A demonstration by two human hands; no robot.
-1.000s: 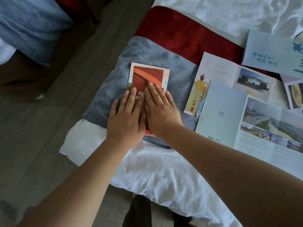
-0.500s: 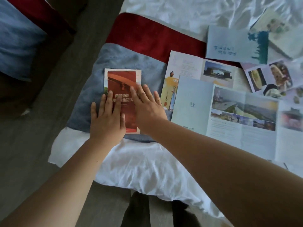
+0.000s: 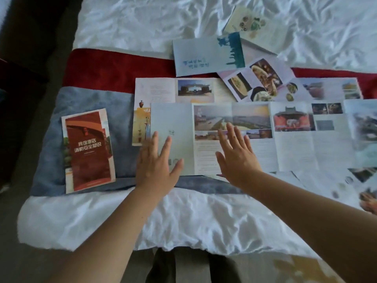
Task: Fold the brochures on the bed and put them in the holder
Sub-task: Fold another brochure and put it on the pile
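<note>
the sheet (image 3: 183,221) is white cloth, thin and much creased, with a faint sheen on the ridges. the runner (image 3: 85,99) across it is thicker napped cloth: mottled and soft in the grey-blue part, plush in the red band on the far side. the red brochure (image 3: 88,152) at the left is smooth paper with a slight gloss. the open brochure (image 3: 295,148) to its right is thin, matt paper creased at its folds.

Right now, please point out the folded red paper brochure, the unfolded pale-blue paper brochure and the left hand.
folded red paper brochure (image 3: 89,160): head view, red cover middle.
unfolded pale-blue paper brochure (image 3: 171,117): head view, plain left panel.
left hand (image 3: 156,170): head view, back of hand.
</note>
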